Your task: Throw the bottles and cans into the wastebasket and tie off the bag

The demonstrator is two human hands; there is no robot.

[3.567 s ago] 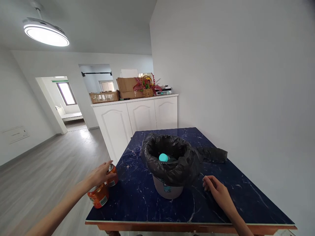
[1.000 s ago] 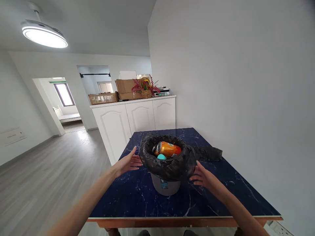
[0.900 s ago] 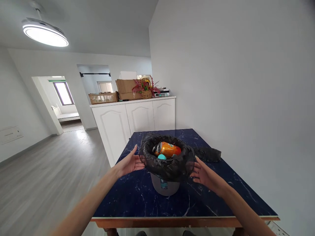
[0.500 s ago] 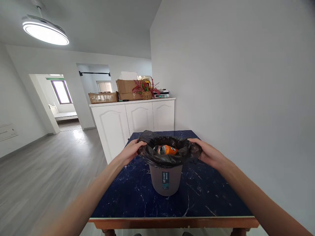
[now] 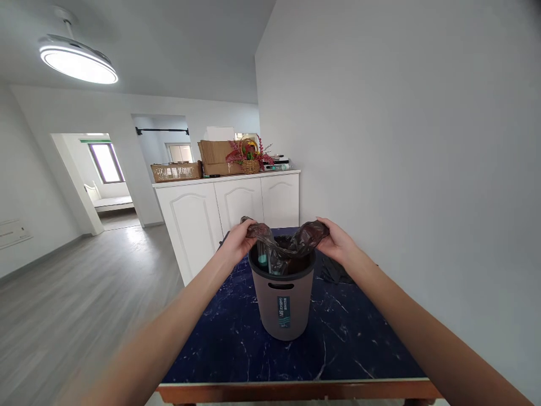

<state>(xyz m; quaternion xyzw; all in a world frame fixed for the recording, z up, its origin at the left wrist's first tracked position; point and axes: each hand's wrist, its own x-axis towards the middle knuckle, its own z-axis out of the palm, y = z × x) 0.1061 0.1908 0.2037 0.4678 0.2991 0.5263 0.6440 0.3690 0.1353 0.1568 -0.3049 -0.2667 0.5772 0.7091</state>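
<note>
A grey-brown garbage bin [image 5: 284,313] with a dark rim and a printed label stands upright on the blue marbled table. Inside it is a thin black garbage bag [image 5: 279,254], its top edge pulled up above the rim and sagging in the middle. My left hand [image 5: 242,239] is closed on the bag's edge at the left, and my right hand [image 5: 338,241] grips the opposite edge at the right. Some contents show dimly through the film at the left, with a greenish part; I cannot tell what they are.
The blue table [image 5: 228,344] has a wooden edge. Dark plastic [image 5: 336,272] lies on it behind my right hand. Beyond stands a white cabinet [image 5: 194,220] with a cardboard box [image 5: 217,157], a wrapped carton [image 5: 177,171] and a flower basket [image 5: 250,166]. A wall rises at the right.
The bag's edge has come off the bin's rim, which now shows. Both hands have moved up and closer together, and the orange cans are no longer visible.
</note>
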